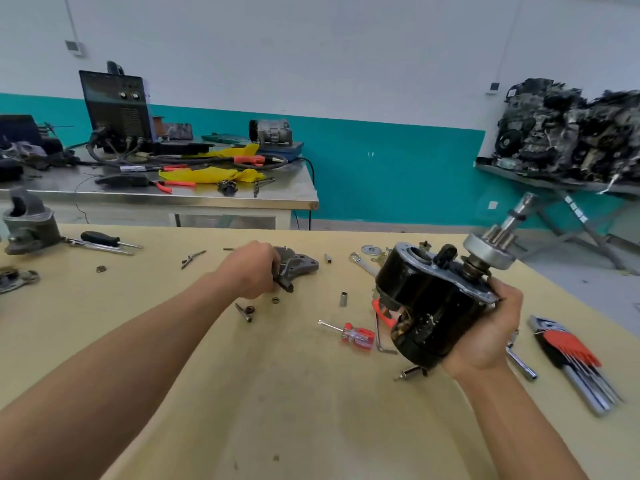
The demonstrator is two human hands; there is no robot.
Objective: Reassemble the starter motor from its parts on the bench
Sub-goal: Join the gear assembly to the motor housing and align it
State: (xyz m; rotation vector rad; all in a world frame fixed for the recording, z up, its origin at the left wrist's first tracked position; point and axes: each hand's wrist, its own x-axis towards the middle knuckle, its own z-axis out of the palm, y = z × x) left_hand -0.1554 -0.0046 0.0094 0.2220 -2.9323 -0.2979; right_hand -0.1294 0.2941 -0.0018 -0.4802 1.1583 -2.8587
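My right hand (485, 334) grips the black starter motor body (429, 306) and holds it tilted above the bench at the right, with its pinion gear and shaft (495, 247) pointing up and right. My left hand (251, 268) reaches to the bench's middle and curls its fingers round the edge of a grey cast end bracket (299, 265) lying flat. A grey nose housing (29, 226) stands at the far left. Another grey part (15, 277) lies below it.
On the tan bench (277, 393) lie a red screwdriver (353, 334), a hex key set (575, 362), a black screwdriver (104, 239), a socket (343, 299), bolts and nuts (246, 311) and washers (371, 250). A steel table with tools stands behind.
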